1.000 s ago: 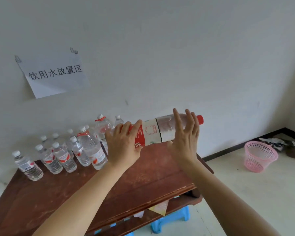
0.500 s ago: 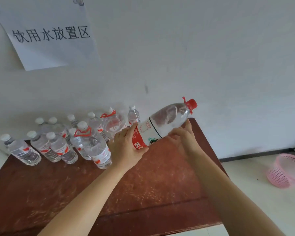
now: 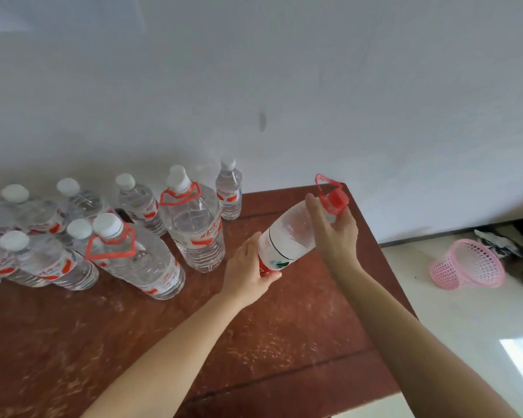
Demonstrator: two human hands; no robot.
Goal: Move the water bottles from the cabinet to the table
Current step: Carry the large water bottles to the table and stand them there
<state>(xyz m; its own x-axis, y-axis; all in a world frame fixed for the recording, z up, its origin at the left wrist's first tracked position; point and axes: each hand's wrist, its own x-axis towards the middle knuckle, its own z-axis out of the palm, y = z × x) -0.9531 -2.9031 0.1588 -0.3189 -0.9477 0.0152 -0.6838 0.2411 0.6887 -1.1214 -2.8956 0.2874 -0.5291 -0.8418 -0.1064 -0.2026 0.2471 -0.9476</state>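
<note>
I hold a large clear water bottle with a red cap and a red-and-white label, tilted with its cap up to the right, just above the brown wooden table. My left hand grips its bottom end. My right hand is curled round its neck below the red cap. To the left stand two other large bottles with red carry handles, one near the held bottle and one nearer me, among several small white-capped bottles.
The table stands against a white wall. Its right edge drops to a pale floor, where a pink mesh basket lies on its side. A sheet of paper hangs on the wall at the top left.
The held bottle has come down toward the table and tipped more upright. My right hand went from flat against it to curled round its neck. My view has moved closer and lower.
</note>
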